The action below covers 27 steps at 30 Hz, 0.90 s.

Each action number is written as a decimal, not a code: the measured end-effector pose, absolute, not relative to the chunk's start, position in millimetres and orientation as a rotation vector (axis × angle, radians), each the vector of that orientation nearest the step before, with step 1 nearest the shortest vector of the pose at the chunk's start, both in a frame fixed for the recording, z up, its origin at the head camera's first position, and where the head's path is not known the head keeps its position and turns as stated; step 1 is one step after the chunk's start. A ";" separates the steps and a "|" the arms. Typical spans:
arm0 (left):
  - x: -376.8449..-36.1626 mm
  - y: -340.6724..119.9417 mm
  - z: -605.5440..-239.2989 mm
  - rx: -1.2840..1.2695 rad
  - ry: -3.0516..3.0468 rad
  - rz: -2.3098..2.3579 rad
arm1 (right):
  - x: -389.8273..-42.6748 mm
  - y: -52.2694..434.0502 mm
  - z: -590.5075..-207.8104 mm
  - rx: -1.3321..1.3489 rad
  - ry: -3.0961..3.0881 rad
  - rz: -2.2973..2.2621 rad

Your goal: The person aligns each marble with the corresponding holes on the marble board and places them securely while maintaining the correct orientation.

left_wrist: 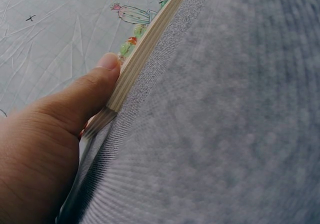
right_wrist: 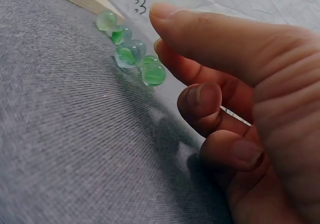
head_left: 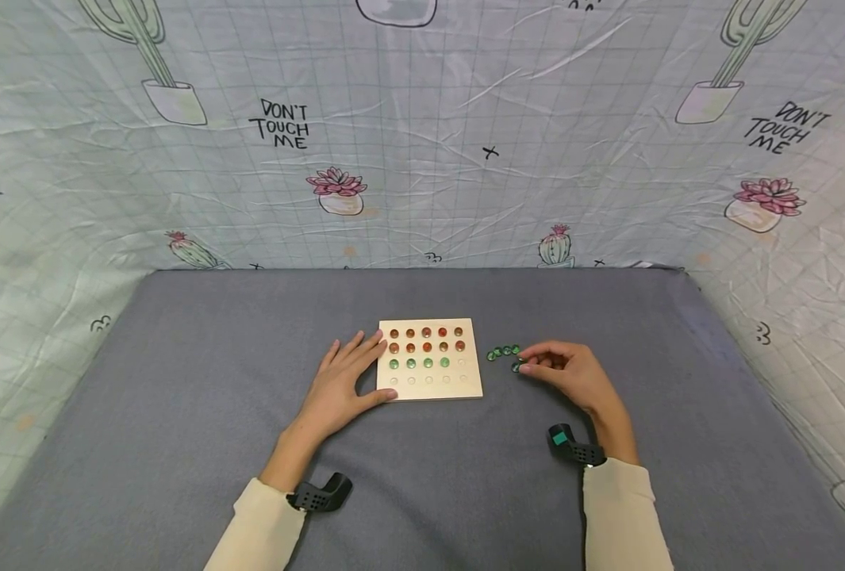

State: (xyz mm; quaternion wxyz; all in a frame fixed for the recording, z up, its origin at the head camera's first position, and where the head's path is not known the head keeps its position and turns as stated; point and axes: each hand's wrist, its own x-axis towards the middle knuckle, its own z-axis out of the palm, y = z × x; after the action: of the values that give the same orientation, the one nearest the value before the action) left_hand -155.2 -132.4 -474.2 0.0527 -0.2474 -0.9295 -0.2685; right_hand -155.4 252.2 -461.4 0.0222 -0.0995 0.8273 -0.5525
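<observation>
1. So far, my board (head_left: 430, 358) holds fourteen marbles: two full rows of five orange ones (head_left: 426, 339) and four green ones (head_left: 419, 363) in the third row.
2. Left to fill, as I judge it: one hole in the third row and all five in the near row, six in all.
3. Five loose greens (head_left: 505, 354) lie on the cloth (head_left: 179, 412) just right of the board.
4. My left hand (head_left: 342, 385) rests flat, fingers straight, against the board's left edge.
5. My right hand (head_left: 568, 374) curls over the nearest loose green, fingertips at it; I cannot tell whether I have it pinched.
</observation>
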 end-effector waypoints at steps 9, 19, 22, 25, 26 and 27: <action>-155.2 -132.1 -474.8 -0.751 -2.814 -0.815 | -156.5 247.9 -463.9 -0.291 2.611 -1.577; -156.1 -132.1 -476.0 -0.741 -2.838 -0.814 | -156.5 246.5 -465.1 -0.287 2.643 -1.499; -156.2 -132.2 -476.0 -0.741 -2.836 -0.810 | -156.9 246.8 -465.6 -0.295 2.642 -1.494; -156.2 -132.2 -476.3 -0.743 -2.835 -0.810 | -157.3 246.7 -466.2 -0.298 2.643 -1.491; -156.2 -132.2 -476.3 -0.744 -2.834 -0.811 | -157.5 246.6 -466.4 -0.294 2.645 -1.486; -156.3 -132.2 -476.3 -0.744 -2.834 -0.811 | -157.7 246.5 -466.6 -0.291 2.650 -1.479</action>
State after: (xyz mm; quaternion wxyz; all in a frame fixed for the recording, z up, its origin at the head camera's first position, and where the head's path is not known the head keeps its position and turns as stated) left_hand -156.3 -132.2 -476.3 0.0507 -0.2444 -0.9309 -0.2665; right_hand -157.7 246.5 -466.6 0.0466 -0.0952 0.8683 -0.4845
